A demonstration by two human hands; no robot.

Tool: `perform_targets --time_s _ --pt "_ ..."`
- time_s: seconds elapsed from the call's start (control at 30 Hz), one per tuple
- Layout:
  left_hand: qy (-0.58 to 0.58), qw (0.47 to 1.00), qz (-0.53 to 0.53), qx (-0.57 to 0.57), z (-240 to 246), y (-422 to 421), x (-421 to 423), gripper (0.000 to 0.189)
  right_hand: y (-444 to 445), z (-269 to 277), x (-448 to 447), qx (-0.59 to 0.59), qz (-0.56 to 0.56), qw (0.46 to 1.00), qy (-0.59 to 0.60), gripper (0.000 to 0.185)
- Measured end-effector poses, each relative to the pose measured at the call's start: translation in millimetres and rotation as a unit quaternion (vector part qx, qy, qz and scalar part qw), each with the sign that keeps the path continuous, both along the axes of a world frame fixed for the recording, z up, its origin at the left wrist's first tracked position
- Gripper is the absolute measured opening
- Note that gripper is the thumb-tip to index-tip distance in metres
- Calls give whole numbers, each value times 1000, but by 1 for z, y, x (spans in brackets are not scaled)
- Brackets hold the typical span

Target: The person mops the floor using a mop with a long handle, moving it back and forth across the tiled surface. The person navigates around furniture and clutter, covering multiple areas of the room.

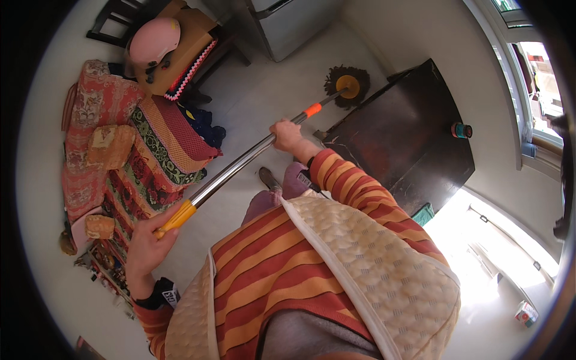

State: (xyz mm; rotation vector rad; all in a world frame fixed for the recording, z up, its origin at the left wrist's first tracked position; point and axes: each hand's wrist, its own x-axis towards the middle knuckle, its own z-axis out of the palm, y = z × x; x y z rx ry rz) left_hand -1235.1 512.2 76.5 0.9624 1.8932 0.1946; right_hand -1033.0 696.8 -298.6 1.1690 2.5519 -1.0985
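A mop runs diagonally across the view, with a metal pole (238, 167), a yellow end grip (177, 218) and an orange collar (312, 110). My left hand (150, 243) is closed around the yellow grip at the near end. Farther along, my right hand (288, 135) grips the metal pole just below the orange collar. The mop head (348, 86), dark brown strands around a yellow disc, rests on the pale floor beside the dark table. Both my sleeves are striped orange and red.
A dark table (400, 135) bearing a small jar (461, 130) stands right of the mop. A patterned sofa (148, 148) with cushions lies left. Behind it, a pink helmet (154, 41) sits on a cardboard box (196, 23). A grey refrigerator (297, 27) stands ahead; my shoe (269, 178) is on the floor.
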Motion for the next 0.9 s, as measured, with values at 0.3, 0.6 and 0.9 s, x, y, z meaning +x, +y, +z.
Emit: perform_targets --time_s 0.3,0.6,0.9 --pt "-19 992 -88 89 -41 64 72 46 74 -34 97 62 -32 995 69 12" --pt "-13 990 -52 132 1 64 83 44 82 -15 86 60 11 997 45 16" --pt "-11 997 -11 74 18 74 95 41 69 -10 93 82 -58 978 183 11"
